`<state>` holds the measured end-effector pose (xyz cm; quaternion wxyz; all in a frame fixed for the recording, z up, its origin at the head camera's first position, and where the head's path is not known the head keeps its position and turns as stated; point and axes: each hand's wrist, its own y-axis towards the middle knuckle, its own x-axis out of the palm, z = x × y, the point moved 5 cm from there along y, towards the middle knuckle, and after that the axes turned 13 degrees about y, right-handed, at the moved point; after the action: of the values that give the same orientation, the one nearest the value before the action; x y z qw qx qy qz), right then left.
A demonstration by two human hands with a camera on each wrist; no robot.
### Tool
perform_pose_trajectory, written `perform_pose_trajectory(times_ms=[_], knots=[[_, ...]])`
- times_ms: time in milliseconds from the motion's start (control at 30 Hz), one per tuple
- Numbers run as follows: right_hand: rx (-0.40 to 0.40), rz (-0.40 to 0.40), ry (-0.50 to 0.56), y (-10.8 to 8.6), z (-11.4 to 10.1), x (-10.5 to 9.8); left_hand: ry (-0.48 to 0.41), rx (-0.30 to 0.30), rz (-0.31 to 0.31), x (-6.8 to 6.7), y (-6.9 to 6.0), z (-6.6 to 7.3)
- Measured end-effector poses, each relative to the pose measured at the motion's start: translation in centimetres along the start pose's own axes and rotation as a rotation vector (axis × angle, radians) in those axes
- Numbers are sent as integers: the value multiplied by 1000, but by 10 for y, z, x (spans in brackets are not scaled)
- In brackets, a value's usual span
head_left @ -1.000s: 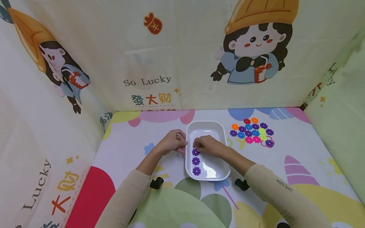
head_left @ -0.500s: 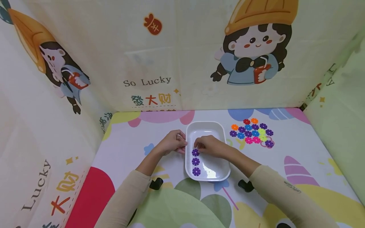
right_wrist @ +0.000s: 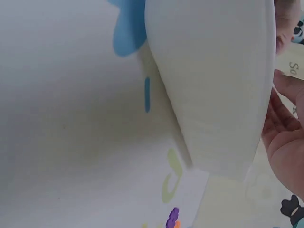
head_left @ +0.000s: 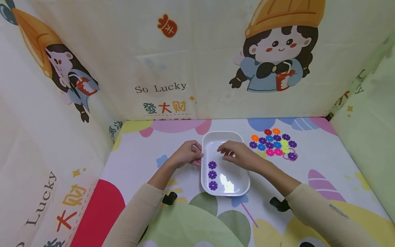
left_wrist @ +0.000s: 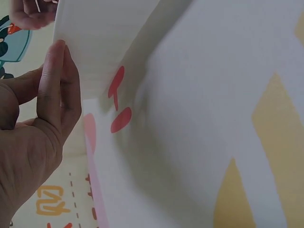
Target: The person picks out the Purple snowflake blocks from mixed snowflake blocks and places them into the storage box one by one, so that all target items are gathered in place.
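1. Here, we see a glossy white, rectangular tray with rounded corners (head_left: 239,180) standing on a pale tabletop cloth (head_left: 139,154) printed with pastel shapes; light glares off its floor, while its outer wall looks smooth and matte.
2. Along its left side, we count three flat purple discs with notched, flower-like edges (head_left: 212,175), set in a straight column just apart from one another.
3. To the right of the tray, we find a loose cluster of similar discs (head_left: 269,145) in red, orange, blue, purple, pink and yellow-green, lying on the cloth.
4. The person's left hand (head_left: 189,154) holds the tray's left rim between thumb and fingers.
5. The right hand (head_left: 240,156) hovers over the tray, fingers half bent, a narrow gap beside the thumb; we see nothing held.
6. Half a second earlier, we had its fingertips at the top purple disc; now they are clear of it, farther right. The column and the left hand hold their places.
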<state>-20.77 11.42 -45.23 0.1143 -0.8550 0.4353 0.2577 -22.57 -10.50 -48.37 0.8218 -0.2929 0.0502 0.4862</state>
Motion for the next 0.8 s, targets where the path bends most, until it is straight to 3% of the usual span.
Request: perform_pose_trajectory(times_ms=[267,500,800], knots=[[-80,197,27,-26,2,-26,-4,-7,-5,0,-1,2],[-141,366,-7,-41,17,-53,-2,3,-3,0,0,2],[-54,403,-63,-50,51,-74,7,2,-2,0,-1,1]])
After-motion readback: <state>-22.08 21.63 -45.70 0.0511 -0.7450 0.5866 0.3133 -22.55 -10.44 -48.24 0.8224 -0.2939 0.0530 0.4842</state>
